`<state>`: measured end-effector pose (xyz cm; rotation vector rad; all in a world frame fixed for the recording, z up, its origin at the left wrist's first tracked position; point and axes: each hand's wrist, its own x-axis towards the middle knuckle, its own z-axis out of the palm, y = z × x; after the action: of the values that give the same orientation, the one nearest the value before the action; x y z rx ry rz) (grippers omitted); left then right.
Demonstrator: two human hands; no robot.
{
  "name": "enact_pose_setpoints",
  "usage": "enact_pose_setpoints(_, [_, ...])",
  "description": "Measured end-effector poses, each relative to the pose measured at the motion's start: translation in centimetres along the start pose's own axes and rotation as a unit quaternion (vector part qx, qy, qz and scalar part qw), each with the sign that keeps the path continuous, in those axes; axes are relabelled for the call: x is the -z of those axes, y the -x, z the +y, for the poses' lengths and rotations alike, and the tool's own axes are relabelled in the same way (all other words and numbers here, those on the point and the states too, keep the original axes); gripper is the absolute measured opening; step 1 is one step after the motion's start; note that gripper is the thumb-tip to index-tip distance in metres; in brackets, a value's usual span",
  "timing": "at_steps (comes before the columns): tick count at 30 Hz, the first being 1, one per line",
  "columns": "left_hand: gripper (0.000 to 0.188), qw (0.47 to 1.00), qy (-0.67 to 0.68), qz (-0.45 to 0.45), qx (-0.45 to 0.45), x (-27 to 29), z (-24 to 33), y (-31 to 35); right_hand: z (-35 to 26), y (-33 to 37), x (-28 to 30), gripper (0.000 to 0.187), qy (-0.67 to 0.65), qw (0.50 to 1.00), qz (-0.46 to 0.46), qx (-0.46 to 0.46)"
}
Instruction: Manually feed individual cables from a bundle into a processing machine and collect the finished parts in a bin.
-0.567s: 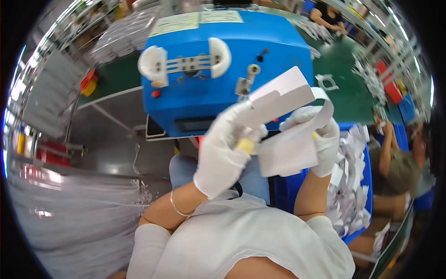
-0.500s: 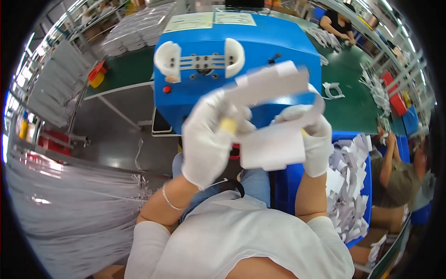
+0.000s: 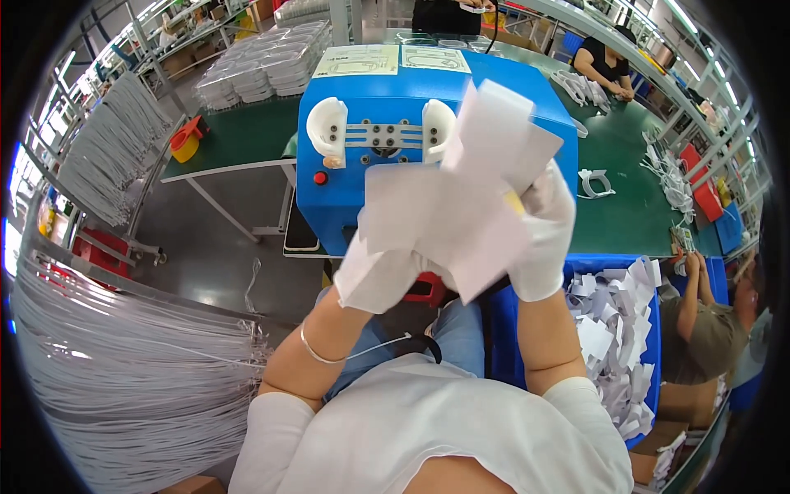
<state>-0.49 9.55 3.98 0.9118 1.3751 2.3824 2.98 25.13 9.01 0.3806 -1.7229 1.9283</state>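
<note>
White card pieces (image 3: 448,206), folded or overlapping and blurred by motion, spread out in front of me. My left hand (image 3: 378,276), in a white glove, is closed on them from below; the card hides most of its fingers. On the other side my gloved right hand (image 3: 545,235) grips the card's right edge, with a yellow fingertip showing. Just beyond stands a blue machine (image 3: 527,99) with a left white curved holder (image 3: 322,128), a right one (image 3: 439,130) and a red button (image 3: 320,178). The card partly covers the machine's front.
A blue bin (image 3: 656,354) heaped with white card pieces (image 3: 605,329) stands at my right. Many thin grey-white cables (image 3: 140,354) hang at my left. A green table (image 3: 634,218) carries a white ring-shaped part (image 3: 596,184). Other people work at the far right and back.
The card has turned and fanned out, with one part now pointing up. My left hand has moved lower behind it. The whole view has shifted slightly, bringing another person in at the back.
</note>
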Motion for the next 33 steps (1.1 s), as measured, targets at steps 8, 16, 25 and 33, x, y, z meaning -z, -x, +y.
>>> enact_pose_setpoints(8, [0.049,0.934,-0.303,0.15,-0.116,-1.4,8.3,-3.0,-3.7,-6.5,0.7,0.015,0.444,0.846,-0.18,0.235])
enact_pose_setpoints(16, [0.02,0.82,-0.468,0.284,-0.169,2.6,8.8,-4.9,1.8,-8.9,1.2,0.031,0.296,0.935,-0.156,0.121])
enact_pose_setpoints(25, [0.019,0.78,-0.539,0.303,-0.093,3.2,8.8,-4.3,3.2,-4.4,0.3,0.033,0.131,0.99,-0.046,0.003])
enact_pose_setpoints(33, [0.036,0.901,-0.351,0.256,0.019,5.9,9.3,-5.9,1.5,-5.7,-0.4,0.024,0.088,0.993,-0.042,-0.064])
